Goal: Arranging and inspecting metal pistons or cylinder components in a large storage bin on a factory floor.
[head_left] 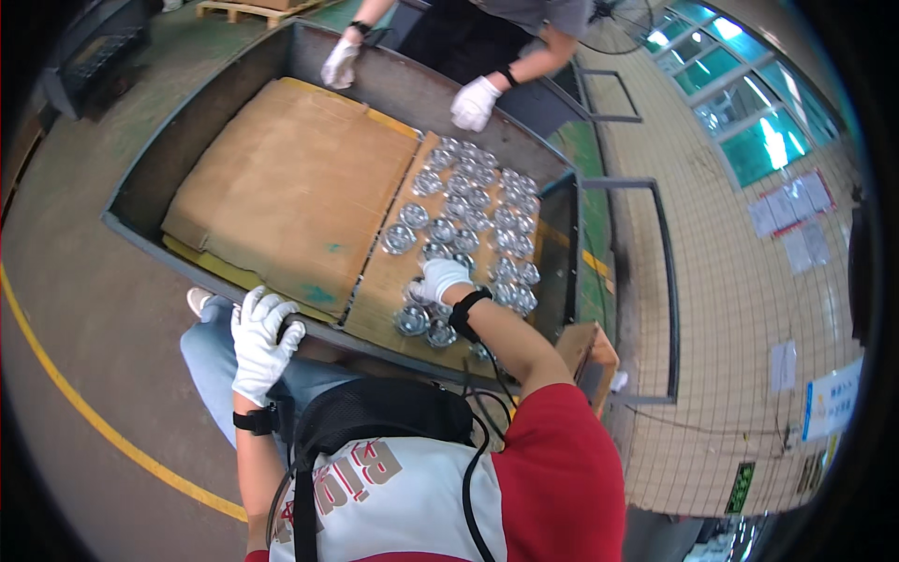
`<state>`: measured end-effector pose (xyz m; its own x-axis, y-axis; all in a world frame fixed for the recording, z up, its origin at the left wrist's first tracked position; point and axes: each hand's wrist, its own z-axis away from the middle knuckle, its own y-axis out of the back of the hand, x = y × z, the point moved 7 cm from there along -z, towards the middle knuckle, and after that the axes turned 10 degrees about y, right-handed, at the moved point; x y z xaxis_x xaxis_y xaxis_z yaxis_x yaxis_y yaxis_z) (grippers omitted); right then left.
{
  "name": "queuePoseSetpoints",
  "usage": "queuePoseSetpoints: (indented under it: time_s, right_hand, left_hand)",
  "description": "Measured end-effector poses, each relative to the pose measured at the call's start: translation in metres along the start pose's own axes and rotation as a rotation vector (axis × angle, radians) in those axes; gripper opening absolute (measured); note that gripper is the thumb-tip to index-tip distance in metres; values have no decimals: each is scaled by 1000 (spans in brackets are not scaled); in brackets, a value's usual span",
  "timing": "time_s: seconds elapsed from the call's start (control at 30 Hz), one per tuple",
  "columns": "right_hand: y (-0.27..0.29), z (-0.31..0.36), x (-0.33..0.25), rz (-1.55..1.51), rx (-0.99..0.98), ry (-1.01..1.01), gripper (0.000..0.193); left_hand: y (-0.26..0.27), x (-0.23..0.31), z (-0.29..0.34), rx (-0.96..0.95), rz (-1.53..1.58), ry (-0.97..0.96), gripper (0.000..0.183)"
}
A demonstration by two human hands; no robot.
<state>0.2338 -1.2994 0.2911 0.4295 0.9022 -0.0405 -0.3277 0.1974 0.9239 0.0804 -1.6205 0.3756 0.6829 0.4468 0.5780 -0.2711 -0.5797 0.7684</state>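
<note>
My left hand (267, 342), in a white glove, rests against the near rim of a grey metal bin (131, 225). Its fingers are apart, with no part in them. Inside the bin at the right, my gloved right hand (443, 279) reaches down, its fingers curled around a round, shiny metal part (418, 291) that they partly hide. Several similar metal parts (400, 239) stand in rows on a cardboard sheet (377, 292). Some near my right wrist are covered by my arm.
A larger brown cardboard sheet (281, 187) lies at the bin's left. Across the bin, a person's gloved hands (476, 103) are at the far wall. Metal frame handles (670, 290) and a wooden box (588, 361) stand to the right. A yellow line (103, 426) marks the floor.
</note>
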Motion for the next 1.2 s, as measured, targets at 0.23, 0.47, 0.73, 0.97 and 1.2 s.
queuePoseSetpoints:
  time_s: [0.23,0.47,0.73,0.97,1.2]
  right_hand:
    - [-48,0,-12,-72,-72,-196,43]
    - [-37,-5,-20,-14,32,-69,44]
    - [27,-62,-92,-1198,245,332,71]
    - [133,-19,-223,-2354,-525,404,58]
    - [151,30,-263,-2297,-543,404,73]
  left_hand:
    - [12,5,11,-8,203,37,38]
    - [16,16,41,-152,214,148,46]
    - [37,-7,112,-269,820,800,38]
    - [64,27,84,0,863,568,40]
    - [72,98,83,-407,808,-136,31]
